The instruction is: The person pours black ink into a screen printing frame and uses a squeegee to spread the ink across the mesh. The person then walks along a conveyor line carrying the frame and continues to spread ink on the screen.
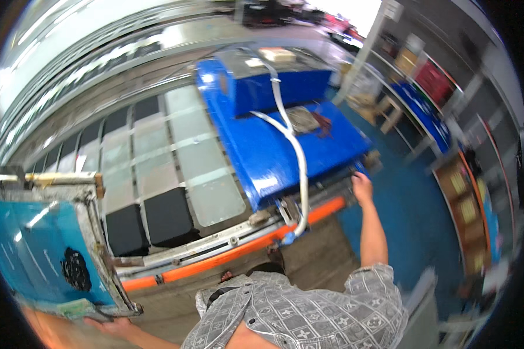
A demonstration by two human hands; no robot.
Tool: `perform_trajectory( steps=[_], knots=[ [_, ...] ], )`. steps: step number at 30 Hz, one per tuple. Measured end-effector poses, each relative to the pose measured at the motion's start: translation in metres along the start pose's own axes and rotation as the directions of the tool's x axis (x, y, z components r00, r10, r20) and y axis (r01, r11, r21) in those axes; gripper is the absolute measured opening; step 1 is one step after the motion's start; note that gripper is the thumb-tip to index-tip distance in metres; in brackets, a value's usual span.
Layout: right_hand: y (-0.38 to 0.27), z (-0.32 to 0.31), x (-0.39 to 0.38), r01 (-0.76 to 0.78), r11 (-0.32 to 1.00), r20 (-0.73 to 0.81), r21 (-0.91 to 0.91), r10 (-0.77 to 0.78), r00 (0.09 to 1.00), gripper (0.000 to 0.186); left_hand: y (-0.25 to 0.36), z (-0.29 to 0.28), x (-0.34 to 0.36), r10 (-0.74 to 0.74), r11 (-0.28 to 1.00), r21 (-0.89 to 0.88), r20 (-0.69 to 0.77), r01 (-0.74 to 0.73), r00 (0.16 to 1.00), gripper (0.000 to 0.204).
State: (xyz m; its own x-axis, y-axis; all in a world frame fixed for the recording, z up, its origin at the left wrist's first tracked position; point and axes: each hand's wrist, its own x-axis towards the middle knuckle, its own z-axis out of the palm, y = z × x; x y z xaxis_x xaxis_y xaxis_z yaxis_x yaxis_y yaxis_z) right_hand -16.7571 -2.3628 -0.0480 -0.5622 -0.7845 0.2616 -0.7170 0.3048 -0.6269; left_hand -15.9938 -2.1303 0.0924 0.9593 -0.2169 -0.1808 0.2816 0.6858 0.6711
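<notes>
You seem to be steadying the rectangular teal screen in a worn, pale frame at the near left, your left hand curled on its near edge; your right hand is at the glossy blue metal machine's near right corner, its grip unclear. Moving the screen would likely call for an even, firm hold; it looks shiny, with a ragged black patch.

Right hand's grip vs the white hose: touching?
Apart. The head view shows it: part of the blue machine cover and the rail lie visibly between the right hand's grip and the white hose.
</notes>
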Motion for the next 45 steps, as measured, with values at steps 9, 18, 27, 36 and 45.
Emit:
perform_trajectory(
  steps=[9, 18, 27, 36, 45],
  knots=[
    [0.118, 0.009, 0.243, 0.087, 0.984, 0.043, -0.152, -0.082, 0.996, 0.052, -0.015, -0.082, -0.139, 0.304, 0.940, -0.076, -0.258, -0.332, 0.917, 0.079],
    [0.148, 0.082, 0.307, 0.117, 0.793, 0.030, -0.597, -0.124, 0.992, 0.047, 0.038, -0.106, -0.274, 0.527, 0.835, 0.043, -0.348, -0.549, 0.775, 0.075],
    [-0.031, 0.063, 0.221, 0.494, 0.869, -0.173, -0.026, -0.491, 0.854, 0.032, 0.043, -0.124, -0.262, 0.538, 0.843, 0.285, -0.427, -0.457, 0.727, 0.078],
    [-0.421, 0.062, -0.087, 0.202, 0.487, 0.386, 0.850, -0.836, 0.390, 0.035, 0.038, -0.128, -0.103, 0.220, 0.901, 0.406, -0.129, -0.150, 0.967, 0.059],
    [-0.428, 0.243, -0.143, -0.331, 0.823, 0.880, 0.462, -0.377, 0.290, 0.032, -0.086, -0.061, 0.038, -0.347, 0.762, 0.610, 0.102, 0.217, 0.932, 0.047]
  ],
)
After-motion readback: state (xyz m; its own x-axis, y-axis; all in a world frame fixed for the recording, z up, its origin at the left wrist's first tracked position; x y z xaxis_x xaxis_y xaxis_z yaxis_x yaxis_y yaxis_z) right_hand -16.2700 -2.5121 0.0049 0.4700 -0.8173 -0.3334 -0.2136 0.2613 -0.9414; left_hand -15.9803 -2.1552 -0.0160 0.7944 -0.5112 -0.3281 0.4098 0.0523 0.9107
